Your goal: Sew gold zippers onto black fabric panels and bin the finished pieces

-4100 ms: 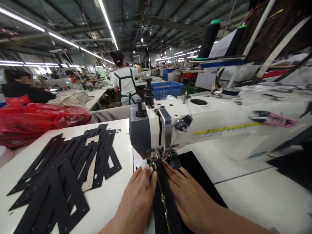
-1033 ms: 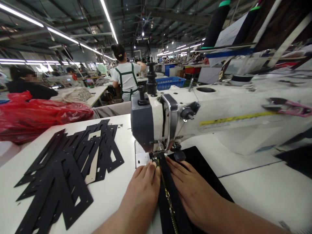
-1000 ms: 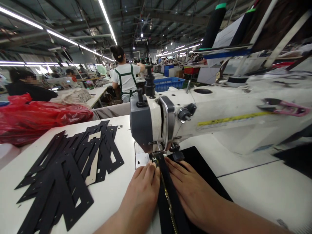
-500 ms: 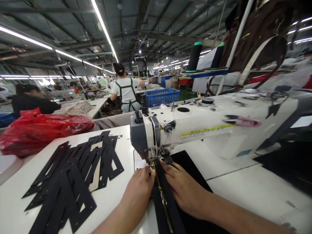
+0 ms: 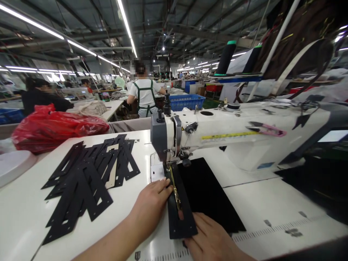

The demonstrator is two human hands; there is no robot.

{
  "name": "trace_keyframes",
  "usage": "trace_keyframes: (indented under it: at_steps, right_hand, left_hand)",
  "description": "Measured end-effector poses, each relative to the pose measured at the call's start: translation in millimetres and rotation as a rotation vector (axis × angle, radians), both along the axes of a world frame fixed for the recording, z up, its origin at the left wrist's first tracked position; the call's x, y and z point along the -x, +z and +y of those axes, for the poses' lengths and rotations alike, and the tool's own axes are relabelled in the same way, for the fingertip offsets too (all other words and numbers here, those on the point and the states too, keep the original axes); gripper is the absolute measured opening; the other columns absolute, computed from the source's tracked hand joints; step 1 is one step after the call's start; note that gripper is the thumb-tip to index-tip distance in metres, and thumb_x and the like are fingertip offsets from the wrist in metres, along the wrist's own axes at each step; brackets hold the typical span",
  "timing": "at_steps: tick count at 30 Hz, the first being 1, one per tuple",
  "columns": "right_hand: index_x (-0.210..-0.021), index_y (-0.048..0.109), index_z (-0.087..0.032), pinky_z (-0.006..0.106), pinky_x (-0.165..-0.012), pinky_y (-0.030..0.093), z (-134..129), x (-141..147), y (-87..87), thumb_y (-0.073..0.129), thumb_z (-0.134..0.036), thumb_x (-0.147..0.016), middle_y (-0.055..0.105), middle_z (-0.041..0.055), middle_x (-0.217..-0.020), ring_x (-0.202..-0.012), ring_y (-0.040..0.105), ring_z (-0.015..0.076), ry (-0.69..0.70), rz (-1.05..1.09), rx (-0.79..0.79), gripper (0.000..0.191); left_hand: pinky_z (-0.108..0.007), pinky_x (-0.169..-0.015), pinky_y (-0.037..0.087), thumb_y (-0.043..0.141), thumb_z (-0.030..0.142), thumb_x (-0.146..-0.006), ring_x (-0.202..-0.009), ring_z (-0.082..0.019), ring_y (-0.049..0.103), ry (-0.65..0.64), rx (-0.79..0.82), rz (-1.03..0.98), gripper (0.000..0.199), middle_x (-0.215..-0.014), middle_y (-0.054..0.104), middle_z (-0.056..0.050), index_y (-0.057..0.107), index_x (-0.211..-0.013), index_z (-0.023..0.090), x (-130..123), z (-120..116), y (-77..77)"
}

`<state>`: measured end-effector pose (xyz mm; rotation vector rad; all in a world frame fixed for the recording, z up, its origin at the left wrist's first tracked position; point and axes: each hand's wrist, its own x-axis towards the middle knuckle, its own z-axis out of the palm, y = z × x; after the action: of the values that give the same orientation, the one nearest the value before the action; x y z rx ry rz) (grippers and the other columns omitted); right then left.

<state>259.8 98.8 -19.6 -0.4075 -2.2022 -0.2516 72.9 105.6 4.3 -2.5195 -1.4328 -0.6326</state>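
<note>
While the left hand [image 5: 152, 201] lies over its left edge, a slotted black strip [image 5: 185, 229] with a gold-toothed zipper [image 5: 175, 191] runs under the sewing machine head [image 5: 160, 136].
The left hand's fingers are nearly straight, close together and closed around nothing, pressing from above, apparently to keep the strip flat and aligned beside the needle area just beyond their tips. The right hand [image 5: 213, 237] has loosely curled fingers at the strip's near right corner, probably steadying that end; whether they pinch it, I cannot tell. Beyond the right fingers lies a flat black panel [image 5: 208, 194], partly beside the strip; well left of the left fingers, slotted black pieces [image 5: 91, 181] overlap loosely, seemingly within reach.
</note>
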Motion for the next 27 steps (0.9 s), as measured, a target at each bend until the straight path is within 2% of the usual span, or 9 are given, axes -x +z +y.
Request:
trace_keyframes:
  at_steps: [5, 10, 15, 22, 27]
  right_hand:
    - [-0.069, 0.063, -0.013, 0.025, -0.067, 0.053, -2, 1, 1.0, 0.037, -0.001, -0.081, 0.069, 0.0074, -0.074, -0.071, 0.062, 0.0171, 0.003, 0.048, 0.038, 0.031]
    - [-0.067, 0.063, -0.014, 0.023, -0.065, 0.053, 0, 3, 1.1, 0.035, 0.001, -0.081, 0.069, 0.0059, -0.071, -0.065, 0.063, 0.0157, -0.024, 0.072, 0.0, 0.035]
    - [-0.069, 0.063, -0.015, 0.021, -0.065, 0.054, 6, 4, 0.3, 0.034, -0.003, -0.084, 0.068, 0.0065, -0.07, -0.066, 0.063, 0.015, -0.003, 0.076, 0.102, 0.035]
    - [-0.076, 0.065, -0.014, 0.022, -0.063, 0.053, 20, 6, -3.0, 0.032, -0.004, -0.085, 0.067, 0.0061, -0.069, -0.066, 0.062, 0.0151, 0.016, 0.087, 0.146, 0.035]
    - [-0.067, 0.062, -0.015, 0.022, -0.057, 0.051, 33, 11, -3.7, 0.029, -0.007, -0.089, 0.062, 0.0033, -0.06, -0.059, 0.06, 0.0145, 0.015, 0.092, 0.131, 0.04]
  left_hand:
    - [-0.043, -0.081, 0.054, 0.053, 0.004, -0.076, -0.098, -0.028, 0.062, -0.039, -0.044, 0.05, 0.026, -0.108, 0.064, -0.017, 0.062, -0.1, 0.009, -3, 0, -3.1]
    - [-0.042, -0.081, 0.055, 0.05, 0.001, -0.077, -0.097, -0.028, 0.062, -0.033, -0.055, 0.039, 0.025, -0.107, 0.064, -0.017, 0.062, -0.098, 0.007, -5, 1, -2.7]
    - [-0.041, -0.082, 0.054, 0.045, 0.004, -0.082, -0.098, -0.025, 0.061, -0.029, -0.047, 0.047, 0.024, -0.108, 0.063, -0.015, 0.061, -0.097, 0.01, -3, 7, -4.3]
    - [-0.04, -0.08, 0.055, 0.038, 0.004, -0.084, -0.096, -0.024, 0.061, -0.051, -0.083, 0.011, 0.027, -0.105, 0.062, -0.015, 0.058, -0.102, 0.011, 3, 20, -8.0]
    - [-0.037, -0.076, 0.056, 0.038, 0.005, -0.085, -0.092, -0.022, 0.061, -0.058, -0.016, -0.045, 0.026, -0.093, 0.061, -0.011, 0.054, -0.104, 0.012, 6, 30, -6.8]
